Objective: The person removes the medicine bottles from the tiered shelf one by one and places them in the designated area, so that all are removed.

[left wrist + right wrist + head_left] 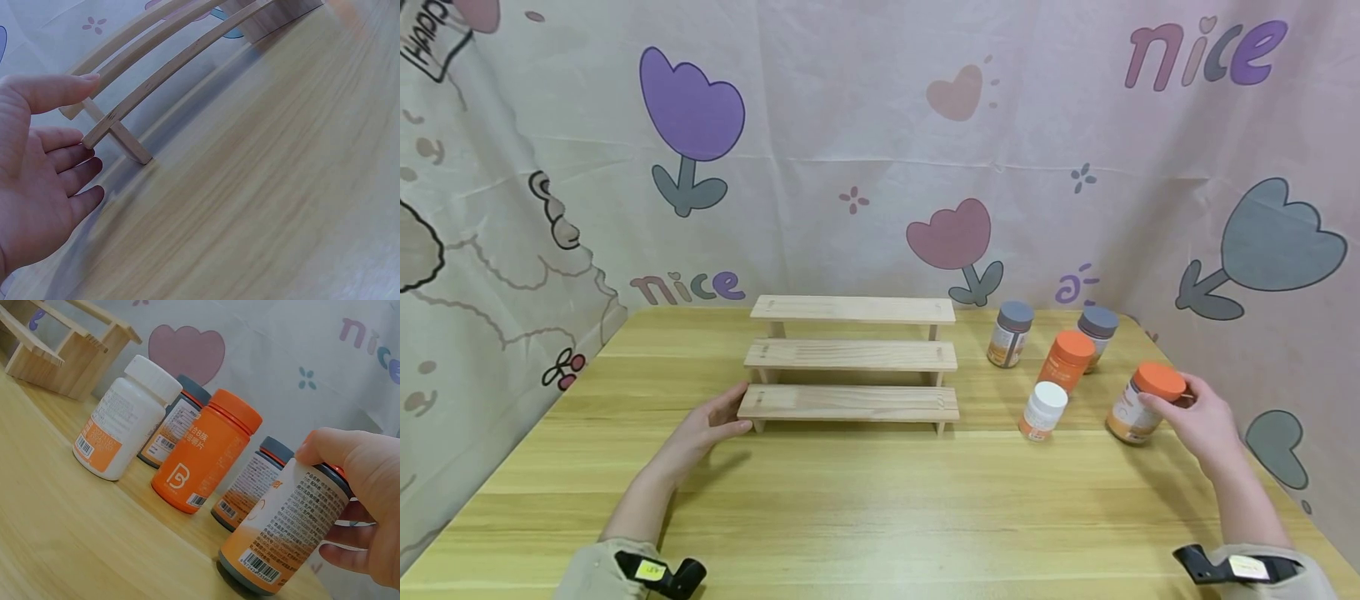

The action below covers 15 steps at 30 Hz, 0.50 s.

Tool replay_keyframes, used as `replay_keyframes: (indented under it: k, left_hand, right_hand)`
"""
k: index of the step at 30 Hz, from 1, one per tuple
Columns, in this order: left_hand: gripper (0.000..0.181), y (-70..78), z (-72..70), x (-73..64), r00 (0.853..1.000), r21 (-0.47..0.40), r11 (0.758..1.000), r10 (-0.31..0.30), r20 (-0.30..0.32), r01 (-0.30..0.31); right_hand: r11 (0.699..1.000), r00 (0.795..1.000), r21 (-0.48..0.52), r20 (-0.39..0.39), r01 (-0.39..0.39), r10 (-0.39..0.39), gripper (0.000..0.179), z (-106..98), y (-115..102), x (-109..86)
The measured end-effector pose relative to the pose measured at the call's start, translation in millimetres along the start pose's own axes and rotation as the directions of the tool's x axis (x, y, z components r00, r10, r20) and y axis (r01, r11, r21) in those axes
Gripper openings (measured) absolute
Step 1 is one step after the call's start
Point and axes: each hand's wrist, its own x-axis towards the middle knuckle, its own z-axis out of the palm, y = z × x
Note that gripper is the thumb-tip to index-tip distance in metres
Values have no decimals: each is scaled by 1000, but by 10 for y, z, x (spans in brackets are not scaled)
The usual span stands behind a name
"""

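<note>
At the left end of a three-step wooden display stand (847, 402) is my left hand (715, 419). Its thumb and fingers are extended; in the left wrist view the fingertips (84, 152) meet the end of the lowest step. My right hand (1206, 421) grips a supplement bottle (1133, 410) with an orange lid and a white-and-orange label, thumb on the near side and fingers behind. Whether its base touches the table cannot be told. Left of it stand an orange bottle (200, 453), a small white bottle (1043, 411) and two grey-lidded bottles (1011, 335), (1097, 333).
A light wood-grain table (880, 508) carries everything. Behind it and along its sides hangs a pale cloth (850, 108) printed with flowers and lettering. The bottles stand close together to the right of the stand.
</note>
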Motion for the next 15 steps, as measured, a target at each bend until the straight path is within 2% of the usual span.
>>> replay_keyframes:
  k: [5, 15]
  left_hand:
    - [70, -4, 1, -5, 1000, -2, 1000, 0, -1, 0]
    - [71, 6, 0, -11, 1000, 6, 1000, -3, 0, 3]
  right_hand:
    - [1000, 1000, 3, 14, -11, 11, 73, -2, 12, -4]
    - [1000, 996, -15, 85, 16, -15, 80, -54, 82, 15]
